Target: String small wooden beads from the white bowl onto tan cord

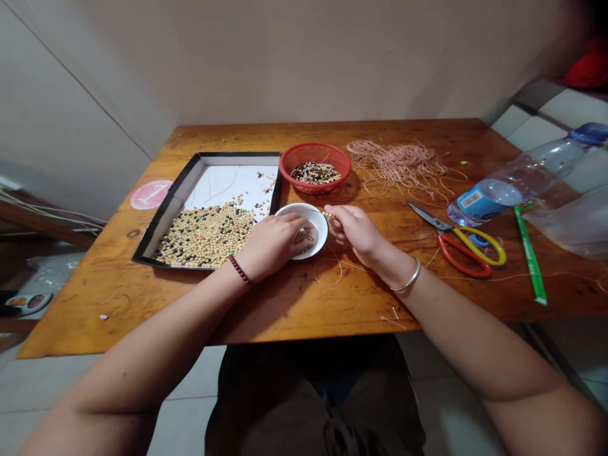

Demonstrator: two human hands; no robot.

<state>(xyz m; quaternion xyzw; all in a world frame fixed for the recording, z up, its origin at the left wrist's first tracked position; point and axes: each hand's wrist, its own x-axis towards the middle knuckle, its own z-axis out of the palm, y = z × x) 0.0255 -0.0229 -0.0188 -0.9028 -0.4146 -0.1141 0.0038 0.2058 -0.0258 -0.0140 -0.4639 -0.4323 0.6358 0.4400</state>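
Observation:
My left hand [278,240] reaches over the white bowl [320,223]. Its fingers and thumb are apart, curved down inside the rim, with small beads [304,237] showing between them. Just right of the bowl, my right hand [352,229] is closed in a pinch on a beaded string [329,216]; a few pale beads show at the fingertips. Thin string [327,284] loops on the table below that hand. To the left stands a black-edged tray [209,180] holding a wide spread of cream, black and a few coloured beads [209,234].
Behind the bowl is a red basket [315,147] of mixed beads. A tangle of pink string [399,164] lies right of it. Scissors [463,244], a plastic bottle [513,180] and a green strip [531,256] occupy the right side. A round pink label [151,194] lies beside the tray.

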